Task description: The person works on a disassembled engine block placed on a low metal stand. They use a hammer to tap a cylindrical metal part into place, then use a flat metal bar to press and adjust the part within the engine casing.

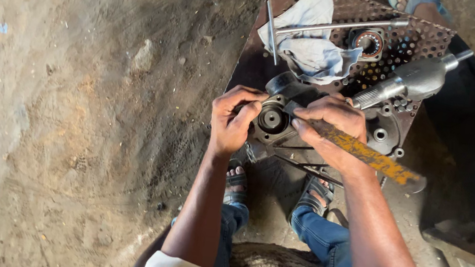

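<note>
While both hands cover much of it, the dark metal housing [275,123] on the perforated counter [424,36] shows only its round centre bore and a greasy rim. The left hand [233,121] has its fingers [247,112] pinched narrow on the housing's edge, what they pinch being hidden. The right hand [332,124] grips a yellow-painted flat tool [370,159] whose tip is hidden under the fingers, with a grey rag [310,34] lying behind.
</note>
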